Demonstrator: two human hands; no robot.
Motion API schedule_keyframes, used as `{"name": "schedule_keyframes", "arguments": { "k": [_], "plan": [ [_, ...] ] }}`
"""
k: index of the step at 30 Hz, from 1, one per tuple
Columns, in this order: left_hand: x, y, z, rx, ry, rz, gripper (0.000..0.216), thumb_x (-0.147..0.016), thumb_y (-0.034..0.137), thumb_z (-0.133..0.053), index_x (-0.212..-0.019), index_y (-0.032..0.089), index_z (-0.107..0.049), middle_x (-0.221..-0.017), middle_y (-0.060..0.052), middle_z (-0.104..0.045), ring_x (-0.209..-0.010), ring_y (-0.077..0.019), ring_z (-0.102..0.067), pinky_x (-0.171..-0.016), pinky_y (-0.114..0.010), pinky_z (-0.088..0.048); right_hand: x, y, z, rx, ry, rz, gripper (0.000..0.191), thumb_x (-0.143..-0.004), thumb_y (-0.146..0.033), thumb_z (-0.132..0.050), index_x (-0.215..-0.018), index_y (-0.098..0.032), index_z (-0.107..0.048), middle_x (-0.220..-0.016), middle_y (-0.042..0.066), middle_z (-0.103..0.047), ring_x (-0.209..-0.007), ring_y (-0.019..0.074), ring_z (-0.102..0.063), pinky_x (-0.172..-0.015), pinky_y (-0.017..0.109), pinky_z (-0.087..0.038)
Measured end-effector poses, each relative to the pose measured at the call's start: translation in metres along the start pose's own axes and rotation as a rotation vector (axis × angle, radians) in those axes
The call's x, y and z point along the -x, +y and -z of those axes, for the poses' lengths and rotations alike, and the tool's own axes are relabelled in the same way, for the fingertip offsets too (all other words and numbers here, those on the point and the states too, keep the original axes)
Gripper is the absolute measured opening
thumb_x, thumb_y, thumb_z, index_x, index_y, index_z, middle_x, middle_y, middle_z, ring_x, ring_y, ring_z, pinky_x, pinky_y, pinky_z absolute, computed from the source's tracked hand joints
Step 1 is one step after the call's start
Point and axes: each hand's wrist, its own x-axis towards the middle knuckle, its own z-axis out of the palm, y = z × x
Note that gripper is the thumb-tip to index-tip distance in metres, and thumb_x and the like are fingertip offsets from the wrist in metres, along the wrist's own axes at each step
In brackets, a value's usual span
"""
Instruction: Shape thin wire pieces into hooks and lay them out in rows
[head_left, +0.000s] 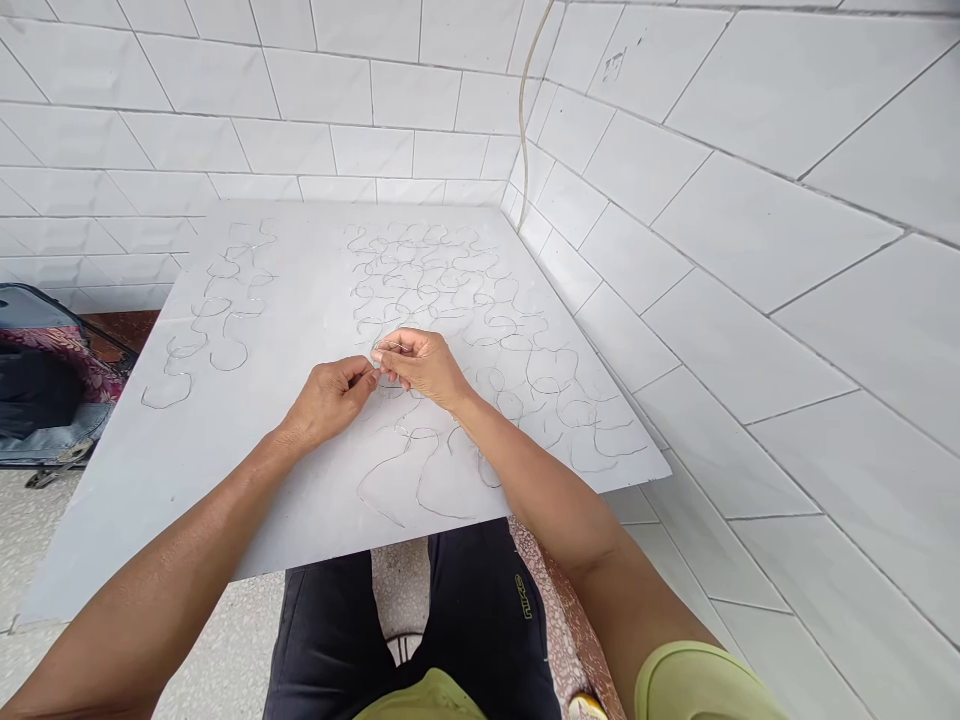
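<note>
A white board [247,480] rests across my lap and carries many thin bent wire loops. My left hand [330,398] and my right hand [421,366] meet over the board's middle. Both are closed in a pinch on the same thin wire piece [387,352], fingertips touching. A large spread of curled wire shapes [480,320] lies under and beyond my right hand. A smaller chain of wire loops [217,320] lies on the left part of the board, apart from both hands.
White tiled walls stand close behind and to the right [750,250]. A thin cable [523,120] hangs down in the corner. A dark bag with patterned cloth [45,370] sits on the floor at the left. My legs in black trousers [450,620] are under the board.
</note>
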Motion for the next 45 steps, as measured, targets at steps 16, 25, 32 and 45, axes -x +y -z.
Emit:
{"name": "schedule_keyframes", "arguments": {
  "k": [16, 25, 32, 45],
  "plan": [
    [0.0, 0.006, 0.01, 0.179, -0.082, 0.183, 0.033, -0.096, 0.046, -0.057, -0.075, 0.02, -0.06, -0.058, 0.003, -0.046, -0.052, -0.0118, -0.037, -0.052, -0.027, -0.029, -0.003, -0.001, 0.008, -0.12, -0.035, 0.07, 0.037, -0.093, -0.052, -0.07, -0.09, -0.016, -0.077, -0.089, 0.007, -0.074, -0.07, 0.013, -0.064, -0.054, 0.023, -0.051],
    [-0.004, -0.004, 0.012, 0.559, -0.286, 0.248, 0.032, -0.094, 0.043, -0.064, -0.074, 0.019, -0.06, -0.059, 0.003, -0.042, -0.051, -0.0092, -0.031, -0.05, -0.025, -0.022, 0.0, -0.006, 0.011, -0.109, -0.042, 0.046, 0.037, -0.087, -0.05, -0.078, -0.089, -0.013, -0.079, -0.074, 0.007, -0.076, -0.057, 0.0143, -0.066, -0.048, 0.024, -0.051],
    [-0.002, 0.0, 0.011, 0.478, -0.171, 0.205, 0.04, -0.094, 0.056, -0.064, -0.083, 0.018, -0.068, -0.062, 0.001, -0.051, -0.055, -0.0115, -0.044, -0.051, -0.025, -0.035, -0.007, 0.001, 0.015, -0.178, 0.016, -0.012, 0.044, -0.085, -0.057, -0.078, -0.084, -0.013, -0.076, -0.078, 0.009, -0.076, -0.054, 0.0129, -0.063, -0.043, 0.023, -0.046],
    [-0.007, -0.006, 0.012, 0.652, -0.15, 0.284, 0.043, -0.093, 0.057, -0.067, -0.095, 0.015, -0.076, -0.088, -0.01, -0.072, -0.049, -0.009, -0.046, -0.045, -0.027, -0.035, -0.007, -0.004, 0.02, -0.173, 0.151, -0.011, 0.045, -0.085, -0.06, -0.077, -0.092, -0.015, -0.075, -0.069, 0.004, -0.07, -0.054, 0.0127, -0.06, -0.044, 0.024, -0.043]
  ]
}}
